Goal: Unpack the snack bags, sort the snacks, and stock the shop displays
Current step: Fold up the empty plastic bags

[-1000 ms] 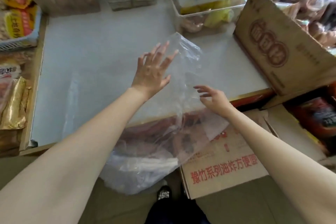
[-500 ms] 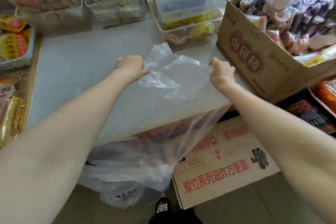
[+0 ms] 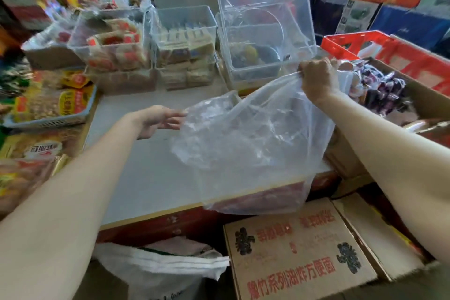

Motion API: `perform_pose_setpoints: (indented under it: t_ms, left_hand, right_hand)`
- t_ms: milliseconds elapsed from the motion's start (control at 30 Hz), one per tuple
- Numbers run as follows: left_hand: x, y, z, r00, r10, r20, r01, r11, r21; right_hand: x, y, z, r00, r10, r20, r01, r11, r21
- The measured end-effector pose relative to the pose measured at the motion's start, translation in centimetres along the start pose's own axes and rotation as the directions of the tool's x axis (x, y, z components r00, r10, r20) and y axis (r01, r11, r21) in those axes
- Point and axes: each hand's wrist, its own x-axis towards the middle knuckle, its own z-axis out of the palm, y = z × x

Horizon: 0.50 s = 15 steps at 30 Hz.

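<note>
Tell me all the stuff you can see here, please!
clear plastic bag: one, see-through, held up over the table
table: one, pale grey top, in the middle
clear plastic bins: several, see-through, along the back of the table, some with packed snacks
blue basket: one, left of the table, with yellow snack packets
open cardboard box: one, brown, on the right, wrapped snacks inside
printed cardboard box: one, brown with red writing, below the table's front
white sack: one, below the table
left hand: touches the bag's left edge
right hand: grips the bag's top edge
</note>
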Motion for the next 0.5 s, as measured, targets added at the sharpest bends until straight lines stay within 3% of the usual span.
perform_pose_setpoints:
  t_ms: [67,133,267,367,433,500]
  left_hand:
    - [-0.4,0.4,0.4,0.998,-0.057,-0.010,0.058,0.997,0.045]
    - [-0.5,0.4,0.7,0.996,-0.075,-0.056,0.088,0.951,0.296]
    - [-0.6,0.3,2.9,0.999,-0.052,-0.006,0.048,0.867,0.496]
    - [1.3,-1.2,4.0,0.994,0.067,-0.091,-0.016,0.883,0.469]
    - [2.0,-2.1,4.4,0.960,0.133,-0.246,-0.014,0.903,0.430]
    - [1.8,-2.0,4.4,0.887,0.213,-0.410,-0.051,0.927,0.371]
  right_hand:
    - [-0.4,-0.8,-0.8,0.999,-0.027,-0.028,0.030,0.994,0.105]
    - [-0.9,-1.7,-1.5,0.992,-0.107,-0.071,0.120,0.968,0.221]
    - [-2.3,-3.1,-2.8,0.950,-0.256,-0.177,0.303,0.892,0.335]
    - [-3.6,-4.3,-3.7,0.920,-0.308,-0.241,0.383,0.835,0.395]
    - [-4.3,-4.8,-3.5,0.906,-0.356,-0.230,0.421,0.815,0.397]
    - [-4.7,-4.8,-3.4,0.929,-0.370,-0.022,0.359,0.883,0.301]
